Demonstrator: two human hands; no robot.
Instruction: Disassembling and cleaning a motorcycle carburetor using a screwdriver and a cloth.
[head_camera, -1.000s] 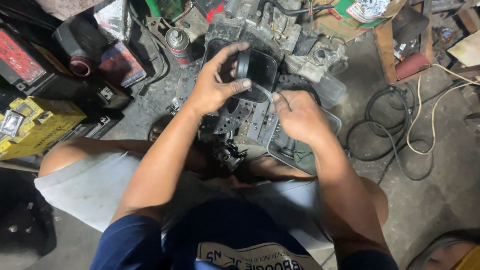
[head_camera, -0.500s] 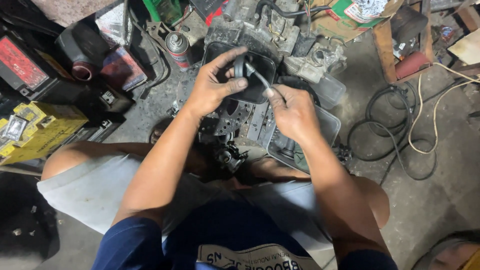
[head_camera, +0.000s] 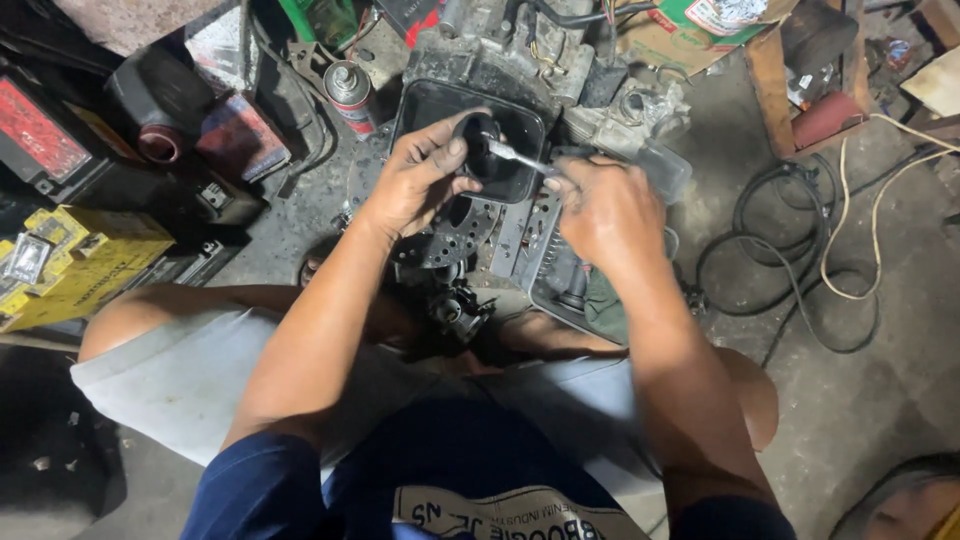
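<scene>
My left hand (head_camera: 415, 185) grips a small round black part (head_camera: 478, 140) above a black rectangular tray (head_camera: 520, 120). My right hand (head_camera: 605, 215) holds a thin metal tool (head_camera: 515, 157) whose tip touches that black part. Below the hands lies a perforated brake disc (head_camera: 450, 235) on a heap of greasy engine parts (head_camera: 460, 300). I am squatting, with both knees on either side of the heap.
A spray can (head_camera: 350, 95) stands at the left of the tray, an engine block (head_camera: 500, 40) behind it. Yellow boxes (head_camera: 70, 265) and a black battery (head_camera: 40, 135) sit at the left. Coiled black and white cables (head_camera: 800, 250) lie at the right by a wooden stool (head_camera: 800, 90).
My left hand has closed around the round black part. My right hand came up from the parts heap with the metal tool and set its tip against that part.
</scene>
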